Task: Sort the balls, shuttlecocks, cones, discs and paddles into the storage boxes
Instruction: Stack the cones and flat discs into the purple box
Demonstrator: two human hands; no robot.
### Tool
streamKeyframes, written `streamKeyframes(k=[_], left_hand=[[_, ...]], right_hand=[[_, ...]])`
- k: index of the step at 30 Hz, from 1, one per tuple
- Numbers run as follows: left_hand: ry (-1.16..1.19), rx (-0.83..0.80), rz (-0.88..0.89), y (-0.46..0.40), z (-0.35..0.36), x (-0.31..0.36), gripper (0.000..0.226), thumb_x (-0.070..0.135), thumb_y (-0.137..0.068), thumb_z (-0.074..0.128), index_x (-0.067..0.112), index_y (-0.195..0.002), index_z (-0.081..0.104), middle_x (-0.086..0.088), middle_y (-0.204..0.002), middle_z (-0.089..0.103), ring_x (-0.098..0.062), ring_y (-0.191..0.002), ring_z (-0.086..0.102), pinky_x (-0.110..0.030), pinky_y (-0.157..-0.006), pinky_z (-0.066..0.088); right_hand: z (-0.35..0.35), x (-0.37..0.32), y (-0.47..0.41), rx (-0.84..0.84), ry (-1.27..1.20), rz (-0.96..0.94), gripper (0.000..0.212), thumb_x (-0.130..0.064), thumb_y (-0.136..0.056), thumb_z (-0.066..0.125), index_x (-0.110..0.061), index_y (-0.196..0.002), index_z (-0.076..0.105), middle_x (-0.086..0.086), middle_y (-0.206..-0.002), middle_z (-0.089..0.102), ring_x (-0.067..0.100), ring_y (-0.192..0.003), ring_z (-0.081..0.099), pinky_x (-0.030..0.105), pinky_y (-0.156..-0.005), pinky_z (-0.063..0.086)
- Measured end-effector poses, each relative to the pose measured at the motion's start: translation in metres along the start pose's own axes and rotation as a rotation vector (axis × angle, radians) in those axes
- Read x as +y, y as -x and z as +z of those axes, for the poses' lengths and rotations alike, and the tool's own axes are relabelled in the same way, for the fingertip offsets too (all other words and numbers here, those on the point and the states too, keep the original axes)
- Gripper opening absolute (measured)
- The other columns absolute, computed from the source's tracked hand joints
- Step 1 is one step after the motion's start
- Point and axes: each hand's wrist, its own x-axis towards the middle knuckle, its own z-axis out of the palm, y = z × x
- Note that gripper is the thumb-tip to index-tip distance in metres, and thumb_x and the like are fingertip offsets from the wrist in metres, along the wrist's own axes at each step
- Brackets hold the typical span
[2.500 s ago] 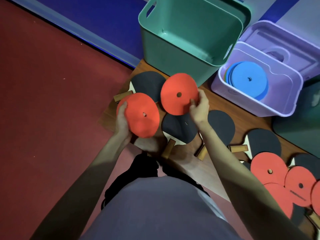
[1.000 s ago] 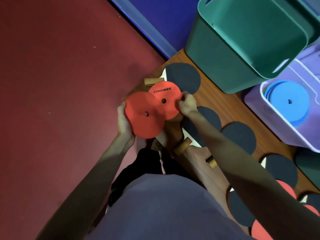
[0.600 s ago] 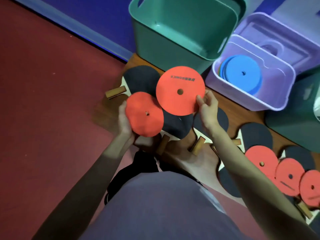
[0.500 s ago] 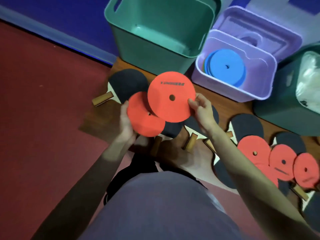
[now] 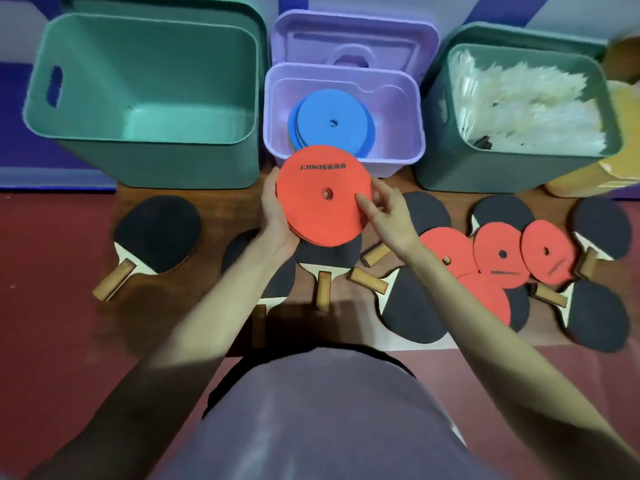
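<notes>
Far to the left of the left hand [image 5: 275, 216], a black paddle [image 5: 157, 233] lies flat on the wooden board [image 5: 349, 327], handle pointing down and left. Beyond it, up and left of that hand, stands a big green box [image 5: 145, 161] with nothing visible inside. The left hand curls round the left edge of a red disc [image 5: 323, 195] (a second red edge peeks out beneath it, so it looks like a small stack), thumb on the rim and fingers hidden underneath. The disc is held up in front of the purple box [image 5: 391, 157], which sits just past the fingertips of both hands and holds a stack of blue discs [image 5: 332, 123]; its lid [image 5: 353, 39] leans behind it. The right hand [image 5: 384, 216] meets the disc's right edge, fingers loosely bent and fingertips touching the top face near the centre hole; whether it truly pinches the rim cannot be told. Under both hands more black paddles overlap on the board. To the right of the right hand, four red discs [image 5: 498, 258] lie scattered over further paddles. Up and right of it a second green box [image 5: 519, 168] is filled with white shuttlecocks [image 5: 519, 109], and a yellow box [image 5: 609, 168] stands just beside that one.
</notes>
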Motion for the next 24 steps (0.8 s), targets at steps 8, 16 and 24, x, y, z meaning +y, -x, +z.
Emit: streamKeyframes(k=[8, 16, 24], left_hand=[[-0.124, -0.058, 0.077, -0.064, 0.08, 0.019, 0.045, 0.047, -0.099, 0.034, 0.016, -0.108, 0.065, -0.008, -0.099, 0.071, -0.024, -0.09, 0.066, -0.035, -0.084, 0.053], [-0.647, -0.034, 0.194, -0.15, 0.103, 0.06, 0.026, 0.04, -0.09, 0.05, 0.021, -0.078, 0.064, -0.002, -0.084, 0.067, -0.018, -0.081, 0.063, -0.031, -0.078, 0.052], [-1.21, 0.18, 0.376, -0.209, 0.078, 0.064, 0.037, 0.015, -0.062, 0.042, 0.003, -0.086, 0.068, -0.011, -0.078, 0.065, -0.019, -0.071, 0.048, -0.037, -0.065, 0.049]], right_hand=[[-0.05, 0.006, -0.081, 0.125, 0.03, 0.124, 0.029, -0.017, -0.094, 0.054, 0.004, -0.114, 0.06, 0.004, -0.093, 0.059, 0.015, -0.084, 0.053, 0.022, -0.072, 0.038], [-0.06, 0.015, -0.17, 0.118, 0.235, 0.152, 0.033, -0.018, -0.095, 0.054, 0.005, -0.119, 0.054, 0.019, -0.112, 0.063, 0.031, -0.101, 0.058, 0.028, -0.077, 0.037], [-0.027, 0.04, -0.213, -0.071, 0.419, 0.211, 0.025, -0.011, -0.095, 0.045, 0.009, -0.108, 0.053, 0.026, -0.112, 0.061, 0.04, -0.104, 0.056, 0.037, -0.08, 0.036]])
